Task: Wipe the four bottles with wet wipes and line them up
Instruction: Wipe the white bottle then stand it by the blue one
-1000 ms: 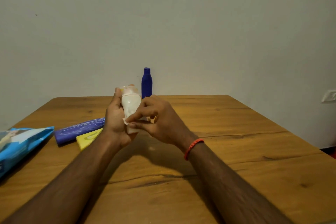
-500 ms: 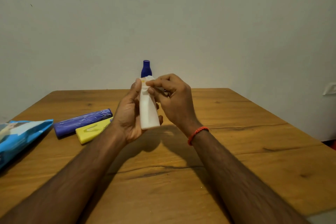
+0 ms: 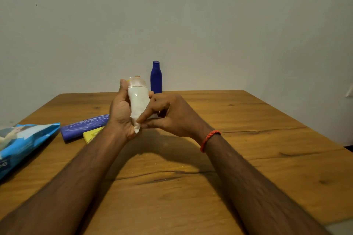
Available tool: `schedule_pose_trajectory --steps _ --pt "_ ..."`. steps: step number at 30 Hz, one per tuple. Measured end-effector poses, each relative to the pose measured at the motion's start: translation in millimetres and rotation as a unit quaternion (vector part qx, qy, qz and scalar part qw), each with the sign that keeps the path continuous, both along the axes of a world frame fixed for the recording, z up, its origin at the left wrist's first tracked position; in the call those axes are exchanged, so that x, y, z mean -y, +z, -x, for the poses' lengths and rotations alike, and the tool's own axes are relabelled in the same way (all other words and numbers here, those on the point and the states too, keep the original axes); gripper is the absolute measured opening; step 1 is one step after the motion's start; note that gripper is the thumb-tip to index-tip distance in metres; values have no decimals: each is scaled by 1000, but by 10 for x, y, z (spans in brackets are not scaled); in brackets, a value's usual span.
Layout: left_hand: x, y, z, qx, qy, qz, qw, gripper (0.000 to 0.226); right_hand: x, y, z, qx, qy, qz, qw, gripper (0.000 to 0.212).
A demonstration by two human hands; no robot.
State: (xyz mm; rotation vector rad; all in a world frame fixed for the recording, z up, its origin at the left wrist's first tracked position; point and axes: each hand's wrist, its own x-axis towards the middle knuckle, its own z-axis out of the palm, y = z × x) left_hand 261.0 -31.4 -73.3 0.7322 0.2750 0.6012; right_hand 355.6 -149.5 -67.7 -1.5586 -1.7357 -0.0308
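My left hand [image 3: 121,114] grips a small white bottle [image 3: 138,99] with a clear cap, held upright above the wooden table [image 3: 191,177]. A white wet wipe [image 3: 138,127] is wrapped round the bottle's lower part. My right hand [image 3: 172,116] pinches that wipe against the bottle's base. A dark blue bottle [image 3: 156,77] stands upright at the table's far edge by the wall. A purple bottle [image 3: 86,127] and a yellow bottle [image 3: 92,134] lie on their sides at the left, partly hidden by my left forearm.
A blue wet-wipe pack [image 3: 23,141] lies at the table's left edge. The wall rises right behind the far edge. The table's right edge runs diagonally at the right, with a wall socket [image 3: 350,90] beyond it.
My right hand has slid the wipe down from the bottle's top to its base. The white bottle has dropped slightly, so the blue bottle behind it shows fully.
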Motion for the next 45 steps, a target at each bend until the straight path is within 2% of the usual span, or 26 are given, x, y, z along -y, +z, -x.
schedule_pose_trajectory --steps 5,9,13,16,20,25,28,31,34,39,45 --pt "7 -65 -62 -21 32 -38 999 61 -30 -36 -78 -60 -103 -107 987 19" --pt "40 -91 -116 -69 72 -128 987 55 -55 -38 -97 -84 -154 -203 963 17" --pt "81 -94 -131 -91 109 -210 967 43 -47 -17 -118 -144 -187 -222 946 15" --pt "53 -80 -118 -113 128 -186 968 42 -24 -4 -139 -196 -121 -153 961 13" --pt "-93 -71 -76 -131 156 -101 974 48 30 9 -144 -164 -47 -43 984 11" --pt "-267 -87 -46 -82 127 -5 989 69 62 12 -172 -165 13 32 986 13" --pt "-265 -67 -37 -33 100 58 993 64 34 -27 -106 -139 23 78 987 15" --pt "-267 -81 -53 -18 110 78 991 63 16 -34 -69 -163 11 57 985 16" --pt "-278 -78 -41 -9 124 99 987 73 19 -21 -60 -170 -24 -17 985 17" --pt "-223 -80 -55 -13 164 107 981 66 -83 -124 17 -69 -85 -126 986 17" --pt "-201 -67 -58 -54 229 88 968 58 -174 -248 177 32 -51 -143 988 20"
